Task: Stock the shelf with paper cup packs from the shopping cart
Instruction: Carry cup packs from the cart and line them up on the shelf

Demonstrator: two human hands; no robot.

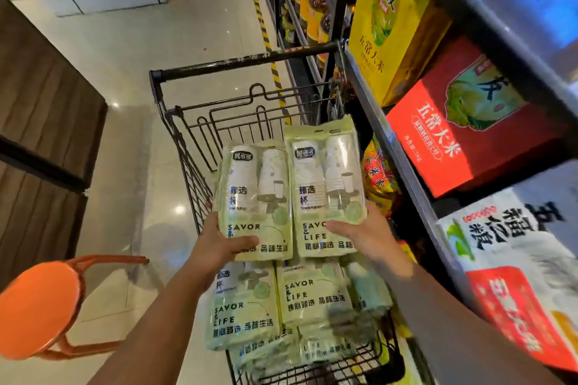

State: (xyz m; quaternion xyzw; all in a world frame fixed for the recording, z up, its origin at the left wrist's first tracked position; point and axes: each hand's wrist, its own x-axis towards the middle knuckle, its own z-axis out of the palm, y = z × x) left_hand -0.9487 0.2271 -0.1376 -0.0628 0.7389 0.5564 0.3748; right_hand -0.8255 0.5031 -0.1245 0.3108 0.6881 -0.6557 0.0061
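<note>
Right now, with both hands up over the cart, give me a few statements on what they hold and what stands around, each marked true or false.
1. The left hand holds the left pale green paper cup pack, and the right hand holds the right pale green paper cup pack. True.
2. The black wire shopping cart is empty. False: more pale green packs lie in it, below the two held ones.
3. The round orange stool stands to the right of the cart. False: it stands to the left; the dark metal shelf is on the right.
4. A red cardboard box sits on the shelf. True.
</note>
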